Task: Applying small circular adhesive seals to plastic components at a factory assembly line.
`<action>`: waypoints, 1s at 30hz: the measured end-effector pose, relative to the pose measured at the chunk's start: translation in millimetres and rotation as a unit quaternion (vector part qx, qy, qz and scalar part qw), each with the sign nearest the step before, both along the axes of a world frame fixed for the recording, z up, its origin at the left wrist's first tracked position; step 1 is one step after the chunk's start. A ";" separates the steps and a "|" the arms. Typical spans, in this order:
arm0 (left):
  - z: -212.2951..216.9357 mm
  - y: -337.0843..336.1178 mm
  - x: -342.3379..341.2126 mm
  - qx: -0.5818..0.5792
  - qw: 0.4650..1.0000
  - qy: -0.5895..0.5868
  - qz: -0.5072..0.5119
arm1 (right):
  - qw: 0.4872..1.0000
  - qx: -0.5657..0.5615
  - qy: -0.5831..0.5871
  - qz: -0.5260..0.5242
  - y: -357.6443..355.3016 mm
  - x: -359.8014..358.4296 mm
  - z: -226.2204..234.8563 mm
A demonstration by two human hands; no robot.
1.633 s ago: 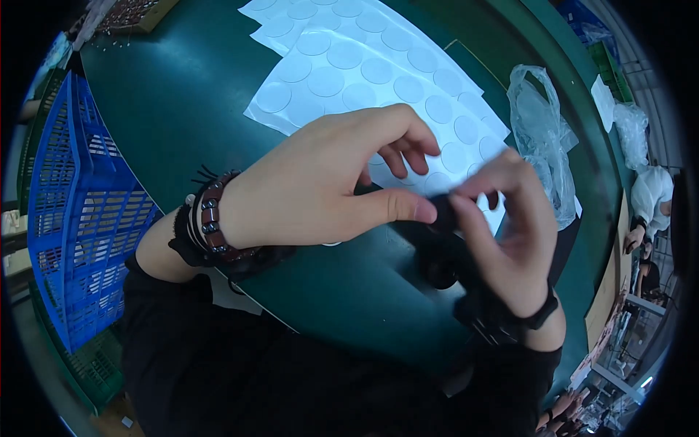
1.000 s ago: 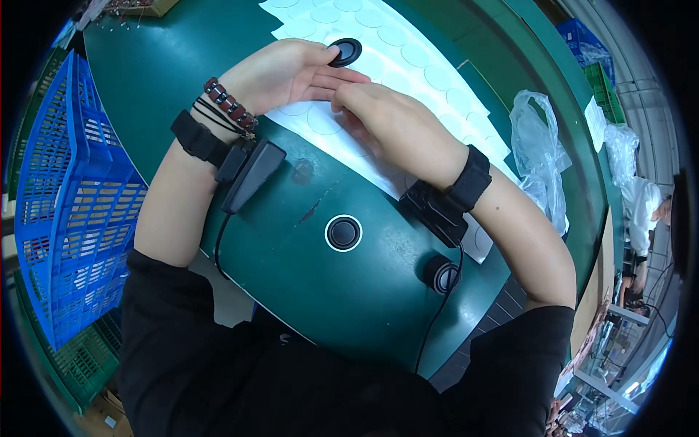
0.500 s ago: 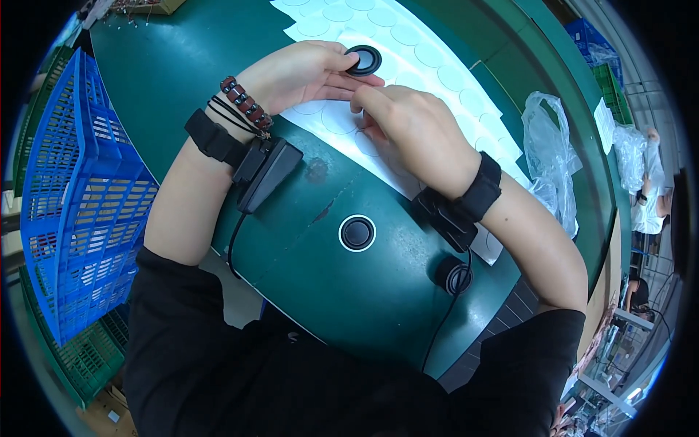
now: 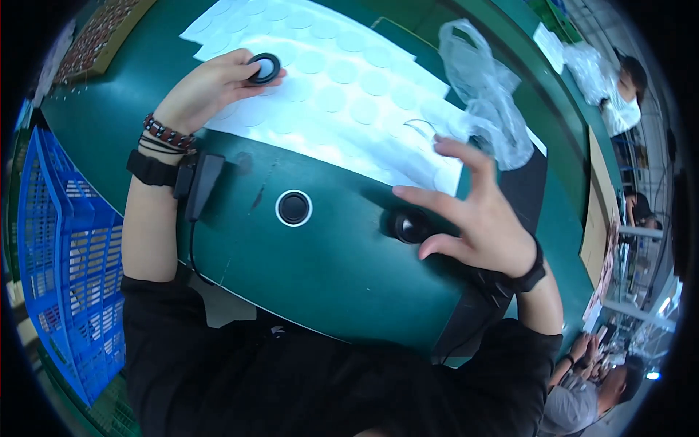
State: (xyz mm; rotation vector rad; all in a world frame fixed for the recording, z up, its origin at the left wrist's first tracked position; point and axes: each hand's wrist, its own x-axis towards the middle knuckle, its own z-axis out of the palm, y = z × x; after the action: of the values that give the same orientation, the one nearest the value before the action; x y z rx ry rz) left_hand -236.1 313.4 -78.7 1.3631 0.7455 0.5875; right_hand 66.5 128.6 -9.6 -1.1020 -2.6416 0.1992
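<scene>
Black-rimmed disc (image 4: 268, 68) pinched, the left hand (image 4: 207, 87) stretches forward while the right hand (image 4: 489, 224) gapes wide beside a dark cylinder (image 4: 408, 227).

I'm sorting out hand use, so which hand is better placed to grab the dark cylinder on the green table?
Probably the right hand: it is spread open close beside the dark cylinder. The left hand is farther away and pinches a black disc.

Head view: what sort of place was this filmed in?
Probably a factory assembly area or workshop, judging by the blue plastic crate beside the green worktable, the round black part on that table, and another person in grey at the lower right.
</scene>
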 end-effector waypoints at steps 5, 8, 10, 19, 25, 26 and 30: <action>19.2 -25.7 19.2 0.006 0.999 0.026 0.033 | 0.990 -0.132 0.008 -0.055 -39.3 12.7 -17.7; 28.5 -33.8 16.5 0.006 0.997 0.041 0.058 | 0.986 -0.157 0.035 -0.051 -45.2 7.2 -15.0; 33.3 -37.0 16.4 0.008 0.997 0.049 0.066 | 0.984 -0.166 0.050 -0.045 -40.5 -2.4 -18.2; 71.8 -73.1 25.8 0.050 0.992 -0.072 0.091 | 0.991 0.010 0.134 -0.019 -26.2 -35.0 8.7; 96.7 -188.2 98.7 0.154 0.982 -0.095 0.060 | 0.964 0.058 0.216 -0.145 -80.7 15.1 38.1; 94.4 -199.2 110.8 0.149 0.982 -0.097 0.057 | 0.964 0.054 0.214 -0.150 -88.8 25.4 39.1; 87.8 -222.3 149.9 0.092 0.989 -0.109 -0.028 | 0.969 0.046 0.222 -0.101 -116.3 59.3 39.6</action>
State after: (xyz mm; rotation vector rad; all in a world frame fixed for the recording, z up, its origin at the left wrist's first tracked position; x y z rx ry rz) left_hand -86.2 91.1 9.1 1.4565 0.4821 0.7618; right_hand 125.9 12.2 30.0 -1.1319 -2.1108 0.2470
